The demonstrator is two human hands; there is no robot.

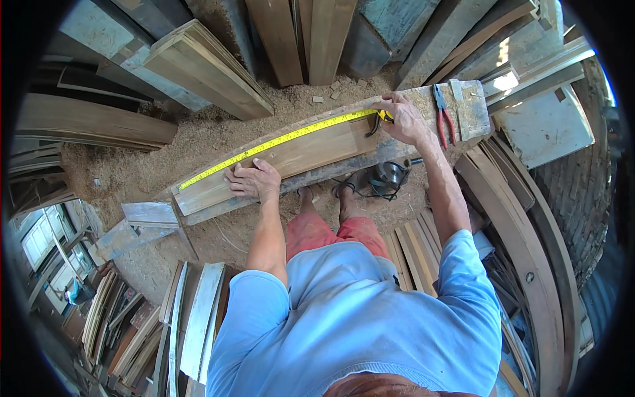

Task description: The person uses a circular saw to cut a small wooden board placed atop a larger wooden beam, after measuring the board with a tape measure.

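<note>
A pale wooden board (311, 156) lies along a narrow workbench (471, 99). Stretched along the board's far edge is a yellow tape measure blade (291, 137), running from the left end to my right hand. My right hand (405, 120) grips the yellow and black tape measure case (385, 116) near the board's right end. With its fingers spread, my left hand (254, 178) rests flat on the board, left of its middle, just below the blade. Red-handled pliers (444, 116) lie on the bench to the right of my right hand.
A dark power tool (389, 175) with a looped cord sits below the bench's near side. Wooden planks (208, 69) lean beyond the bench, and more boards (522, 245) are stacked at my right. Sawdust (126, 175) covers the ground. Lumber piles (119, 324) stand lower left.
</note>
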